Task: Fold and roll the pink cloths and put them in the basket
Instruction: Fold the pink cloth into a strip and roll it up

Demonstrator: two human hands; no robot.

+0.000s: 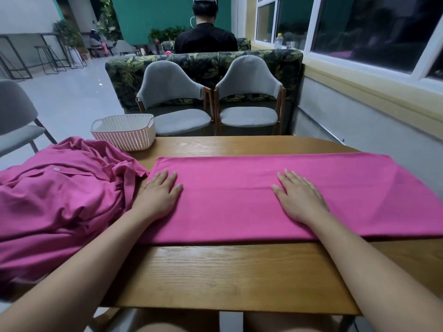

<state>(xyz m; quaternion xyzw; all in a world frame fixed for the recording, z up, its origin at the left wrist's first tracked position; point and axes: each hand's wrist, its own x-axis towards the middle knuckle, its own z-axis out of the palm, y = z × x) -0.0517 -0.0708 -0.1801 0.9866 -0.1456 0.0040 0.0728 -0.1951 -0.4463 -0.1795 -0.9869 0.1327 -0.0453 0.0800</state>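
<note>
A pink cloth point(239, 200) lies folded into a long flat strip across the wooden table point(227, 274). My left hand point(159, 194) rests flat on its left end, fingers straight. My right hand point(299, 197) lies flat on the cloth right of its middle, fingers straight too. A heap of crumpled pink cloths point(60, 202), one with a button and collar, covers the table's left side. The white perforated basket point(124, 131) stands at the far left of the table, behind the heap, with nothing visible inside.
Two grey chairs point(208, 101) face the table's far edge, with a leaf-patterned sofa back behind them and a person seated beyond, facing away. Another grey chair point(16, 121) stands at the left. A wall with windows runs along the right.
</note>
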